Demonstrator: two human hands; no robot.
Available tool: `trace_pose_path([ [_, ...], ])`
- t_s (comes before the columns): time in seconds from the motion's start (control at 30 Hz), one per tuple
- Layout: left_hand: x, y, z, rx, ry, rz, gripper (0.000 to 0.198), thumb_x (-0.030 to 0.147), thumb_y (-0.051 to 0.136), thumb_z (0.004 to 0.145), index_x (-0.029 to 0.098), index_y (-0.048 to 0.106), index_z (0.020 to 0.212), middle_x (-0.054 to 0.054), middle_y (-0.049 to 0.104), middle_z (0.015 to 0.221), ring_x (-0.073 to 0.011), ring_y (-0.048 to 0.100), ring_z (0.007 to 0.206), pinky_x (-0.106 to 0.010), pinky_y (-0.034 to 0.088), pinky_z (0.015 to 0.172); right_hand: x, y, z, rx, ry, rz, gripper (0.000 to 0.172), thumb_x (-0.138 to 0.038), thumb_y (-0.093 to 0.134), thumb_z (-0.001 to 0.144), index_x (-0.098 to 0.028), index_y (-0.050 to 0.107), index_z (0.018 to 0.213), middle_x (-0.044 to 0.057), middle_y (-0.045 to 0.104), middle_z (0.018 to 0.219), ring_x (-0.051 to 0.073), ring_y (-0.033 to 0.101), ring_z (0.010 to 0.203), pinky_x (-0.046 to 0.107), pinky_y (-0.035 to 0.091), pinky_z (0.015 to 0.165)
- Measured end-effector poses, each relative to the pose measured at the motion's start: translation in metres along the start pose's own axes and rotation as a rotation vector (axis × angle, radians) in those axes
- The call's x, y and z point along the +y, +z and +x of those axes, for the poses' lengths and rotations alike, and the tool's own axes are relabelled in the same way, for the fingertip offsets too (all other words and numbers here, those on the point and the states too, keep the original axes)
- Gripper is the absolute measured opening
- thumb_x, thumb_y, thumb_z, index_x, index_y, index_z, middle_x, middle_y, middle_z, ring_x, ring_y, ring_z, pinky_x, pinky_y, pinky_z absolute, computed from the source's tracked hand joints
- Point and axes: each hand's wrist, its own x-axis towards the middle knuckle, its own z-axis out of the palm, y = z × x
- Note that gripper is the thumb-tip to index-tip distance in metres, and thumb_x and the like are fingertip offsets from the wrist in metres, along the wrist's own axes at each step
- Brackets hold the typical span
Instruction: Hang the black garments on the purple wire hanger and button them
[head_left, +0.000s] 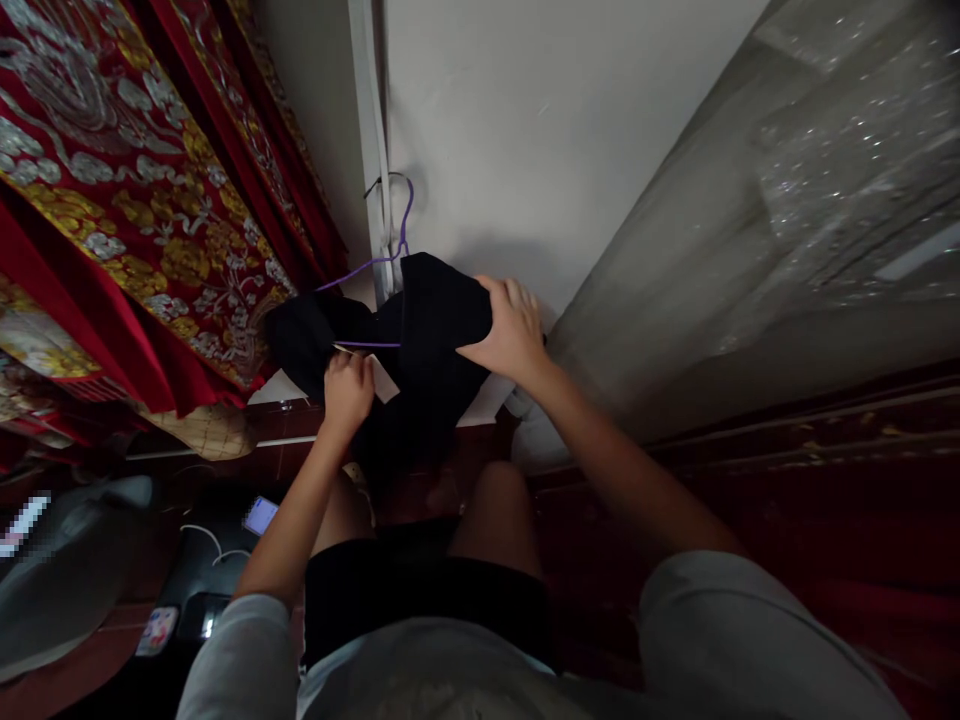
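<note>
A black garment [442, 310] hangs on a thin purple hanger [405, 215] against the wall. My left hand [349, 395] is closed at the front of the garment, just below the hanger's lower bar, its fingertips partly hidden. A small pale tag [384, 378] sticks out beside those fingers. On the other side, my right hand [514, 335] grips the garment's shoulder, with the thumb in front and the fingers over the far edge.
Red cloth with gold and silver embroidery [180, 250] hangs at the left. Large plastic-wrapped sheeting [750, 220] stands at the right. A metal post [369, 120] bears the hanger's hook. Low at left are a lit phone [261, 514], another phone [157, 631] and a white cable [202, 533].
</note>
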Motion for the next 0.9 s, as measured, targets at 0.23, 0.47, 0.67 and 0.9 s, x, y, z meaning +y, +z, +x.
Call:
trace_pose_path([
  [0.23,0.009,-0.024,-0.037,-0.486,-0.170,0.557,0.058,0.049,0.039,0.110,0.007,0.079,0.100,-0.024,0.077,0.097,-0.0410,0.075,0.097,-0.048,0.058,0.084,0.016,0.005,0.003,-0.042,0.007,-0.004,0.096,-0.021,0.079,0.068,-0.016,0.040,0.155,0.020,0.052,0.136,0.042,0.049,0.130,0.060,0.039,0.113],
  [0.47,0.024,-0.044,-0.078,-0.592,0.515,0.251,0.023,0.026,0.058,0.104,0.014,0.074,0.091,-0.008,0.072,0.087,-0.0247,0.070,0.091,-0.047,0.050,0.109,-0.030,0.020,-0.020,0.125,0.035,0.114,0.096,-0.015,0.068,0.074,-0.017,0.031,0.162,0.021,0.032,0.158,0.045,0.028,0.149,0.066,0.028,0.120],
  [0.67,0.045,-0.035,-0.095,-0.420,0.585,0.166,0.011,0.015,0.065,0.096,0.014,0.075,0.090,-0.007,0.064,0.089,-0.0265,0.064,0.107,-0.054,0.040,0.124,-0.064,0.056,-0.079,-0.023,-0.012,0.516,0.023,-0.021,0.059,0.088,-0.023,0.074,0.106,0.009,0.056,0.101,0.026,0.056,0.102,0.046,0.050,0.097],
  [0.9,0.049,0.004,-0.114,0.042,0.348,-0.177,0.023,0.004,0.065,0.091,0.023,0.076,0.098,-0.008,0.058,0.132,-0.0338,0.041,0.145,-0.070,0.032,0.123,-0.088,0.090,-0.165,0.232,0.734,1.124,0.059,-0.043,0.076,0.082,-0.026,0.041,0.127,0.004,0.059,0.109,0.016,0.058,0.082,0.031,0.052,0.076],
])
